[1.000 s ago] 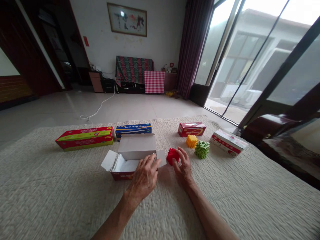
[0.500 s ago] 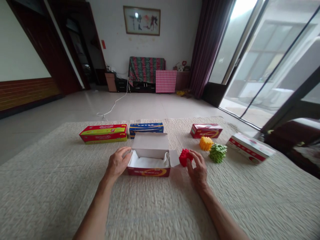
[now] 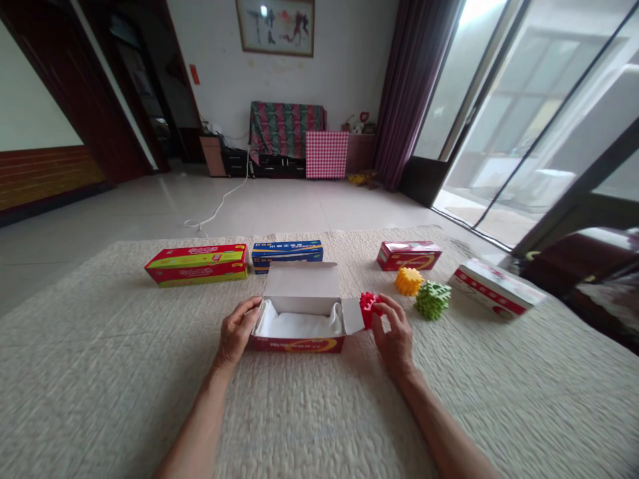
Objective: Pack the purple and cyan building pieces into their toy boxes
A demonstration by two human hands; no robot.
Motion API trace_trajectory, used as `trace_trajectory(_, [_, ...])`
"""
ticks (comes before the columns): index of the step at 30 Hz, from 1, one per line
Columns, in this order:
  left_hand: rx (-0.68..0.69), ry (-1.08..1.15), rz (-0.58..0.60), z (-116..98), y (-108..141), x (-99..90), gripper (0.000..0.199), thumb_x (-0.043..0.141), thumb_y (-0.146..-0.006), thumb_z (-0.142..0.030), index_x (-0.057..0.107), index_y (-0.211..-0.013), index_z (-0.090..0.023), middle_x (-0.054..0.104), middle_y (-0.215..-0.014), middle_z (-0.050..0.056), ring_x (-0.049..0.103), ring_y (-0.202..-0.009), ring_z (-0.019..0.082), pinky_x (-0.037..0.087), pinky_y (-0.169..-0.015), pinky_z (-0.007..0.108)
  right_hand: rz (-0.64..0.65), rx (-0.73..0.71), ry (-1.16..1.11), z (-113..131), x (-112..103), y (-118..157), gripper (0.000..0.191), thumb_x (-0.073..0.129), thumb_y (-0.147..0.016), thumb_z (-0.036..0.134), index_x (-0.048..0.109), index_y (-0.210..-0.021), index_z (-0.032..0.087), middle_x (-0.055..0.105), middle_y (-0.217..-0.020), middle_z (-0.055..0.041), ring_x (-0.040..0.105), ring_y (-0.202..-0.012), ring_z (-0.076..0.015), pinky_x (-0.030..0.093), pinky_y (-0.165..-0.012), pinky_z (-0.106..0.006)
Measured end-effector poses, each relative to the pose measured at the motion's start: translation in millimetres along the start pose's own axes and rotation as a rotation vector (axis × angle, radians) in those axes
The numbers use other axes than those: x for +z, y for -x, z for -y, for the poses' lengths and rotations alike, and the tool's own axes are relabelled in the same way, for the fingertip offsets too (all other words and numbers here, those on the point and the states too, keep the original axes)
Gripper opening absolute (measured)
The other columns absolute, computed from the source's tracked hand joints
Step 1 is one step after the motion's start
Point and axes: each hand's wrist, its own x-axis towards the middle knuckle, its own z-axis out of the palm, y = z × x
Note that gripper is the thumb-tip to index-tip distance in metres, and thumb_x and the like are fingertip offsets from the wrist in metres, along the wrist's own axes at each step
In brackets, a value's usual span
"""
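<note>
In the head view an opened red box [image 3: 298,345] stands on the mat, its grey lid raised at the back and white tissue inside. My left hand [image 3: 237,330] grips the box's left end between thumb and fingers. To the right of the box, my right hand [image 3: 395,332] has thumb and fingertips on a red toothed block [image 3: 369,306]. The box's right end flap [image 3: 354,317] sticks out and hides part of that block. Beyond my right hand sit a yellow toothed block [image 3: 409,281] and a green one [image 3: 432,301].
A red-and-green box [image 3: 197,266] and a blue box [image 3: 287,256] lie behind the opened box. Farther right are a closed red box [image 3: 409,256] and a white-and-red box [image 3: 494,290]. The quilted mat [image 3: 299,419] covers the surface below.
The opened box has shifted slightly right, and its side flap now overlaps the red block. My left thumb has come in against the box's end. The camera view has tilted a little.
</note>
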Motion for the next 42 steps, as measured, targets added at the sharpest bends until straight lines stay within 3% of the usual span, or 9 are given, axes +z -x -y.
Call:
trace_trajectory(8, [-0.028, 0.012, -0.018, 4.4, -0.4, -0.7, 0.053, 0.067, -0.072, -0.052, 0.069, -0.108, -0.013, 0.07, -0.111, 0.011, 0.061, -0.109, 0.027, 0.048, -0.092, 0.032, 0.072, 0.021, -0.04, 3.4, -1.7, 1.5, 0.017, 0.055, -0.083, 0.023, 0.059, -0.1, 0.021, 0.054, -0.129, -0.0129, 0.054, -0.117, -0.0265, 0.047, -0.095, -0.048])
trace_trajectory(15, [-0.027, 0.045, -0.021, 6.6, -0.5, 0.4, 0.053, 0.069, -0.071, -0.051, 0.069, -0.108, -0.014, 0.07, -0.11, 0.01, 0.063, -0.105, 0.026, 0.048, -0.09, 0.031, 0.07, 0.088, -0.075, 1.1, 0.6, 2.8, 0.061, 0.062, -0.078, 0.029, 0.039, -0.133, 0.02, 0.045, -0.135, -0.0168, 0.045, -0.126, -0.0294, 0.04, -0.101, -0.053])
trace_trajectory(20, [-0.048, 0.025, -0.026, 3.2, 0.5, 1.6, 0.056, 0.068, -0.069, -0.055, 0.07, -0.107, -0.013, 0.071, -0.108, 0.011, 0.064, -0.1, 0.026, 0.05, -0.085, 0.03, 0.174, 0.23, -0.108, -12.3, 10.2, 10.5, 0.073, 0.064, -0.074, 0.033, 0.034, -0.139, 0.02, 0.047, -0.133, -0.0167, 0.052, -0.117, -0.0307, 0.049, -0.09, -0.049])
trace_trajectory(28, [-0.066, 0.045, -0.034, 7.0, 0.2, 1.1, 0.056, 0.07, -0.068, -0.055, 0.07, -0.107, -0.015, 0.072, -0.105, 0.009, 0.065, -0.097, 0.025, 0.051, -0.081, 0.029, 0.163, 0.343, -0.04, -5.1, 12.8, 7.0, 0.097, 0.07, -0.065, 0.04, 0.022, -0.145, 0.014, 0.057, -0.121, -0.0199, 0.063, -0.099, -0.0315, 0.053, -0.079, -0.048])
trace_trajectory(34, [-0.067, 0.049, -0.024, 8.9, 0.0, -0.1, 0.053, 0.069, -0.07, -0.052, 0.069, -0.109, -0.015, 0.071, -0.107, 0.008, 0.065, -0.099, 0.025, 0.05, -0.083, 0.029, 0.213, 0.309, 0.021, -2.3, 12.1, 5.6, 0.09, 0.067, -0.068, 0.035, 0.024, -0.144, 0.01, 0.065, -0.097, -0.0137, 0.064, -0.083, -0.0274, 0.054, -0.073, -0.045])
trace_trajectory(36, [-0.068, 0.049, -0.027, 10.0, -0.4, -0.5, 0.053, 0.069, -0.07, -0.051, 0.07, -0.109, -0.015, 0.072, -0.107, 0.008, 0.065, -0.098, 0.025, 0.051, -0.082, 0.029, 0.206, 0.294, 0.021, -3.3, 12.6, 6.2, 0.087, 0.067, -0.069, 0.034, 0.027, -0.143, 0.012, 0.064, -0.101, -0.0141, 0.064, -0.085, -0.0276, 0.054, -0.076, -0.045])
trace_trajectory(42, [-0.079, 0.068, -0.023, 13.9, -2.0, -0.9, 0.051, 0.07, -0.07, -0.05, 0.07, -0.107, -0.016, 0.071, -0.108, 0.007, 0.065, -0.098, 0.023, 0.05, -0.083, 0.027, 0.186, 0.239, 0.026, -2.9, 10.6, 5.7, 0.082, 0.066, -0.069, 0.032, 0.031, -0.14, 0.016, 0.048, -0.128, -0.0186, 0.052, -0.116, -0.0316, 0.048, -0.092, -0.049])
